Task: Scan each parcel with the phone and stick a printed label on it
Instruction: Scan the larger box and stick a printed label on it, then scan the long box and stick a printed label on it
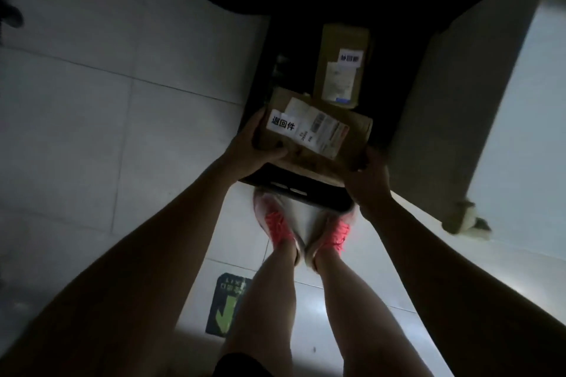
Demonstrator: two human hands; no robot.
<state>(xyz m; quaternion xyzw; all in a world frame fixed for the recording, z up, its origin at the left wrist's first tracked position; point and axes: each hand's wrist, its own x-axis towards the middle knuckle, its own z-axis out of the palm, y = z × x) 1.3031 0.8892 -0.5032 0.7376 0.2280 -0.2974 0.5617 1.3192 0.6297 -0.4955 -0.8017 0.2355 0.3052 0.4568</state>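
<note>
A brown cardboard parcel (352,144) is held low in front of me, over a dark bin or cart (281,185). It carries a white printed label with dark characters and a shipping label with a barcode. My left hand (254,147) grips its left end, thumb on top. My right hand (367,177) grips its right end from below. A second brown parcel (340,40) with its own white labels lies farther back inside the dark bin. No phone is visible.
Pale floor tiles (107,116) spread to the left. A beige upright panel or carton (453,95) stands on the right. My feet in pink-laced shoes (277,226) stand just behind the bin. A green arrow floor sticker (225,304) lies near my legs.
</note>
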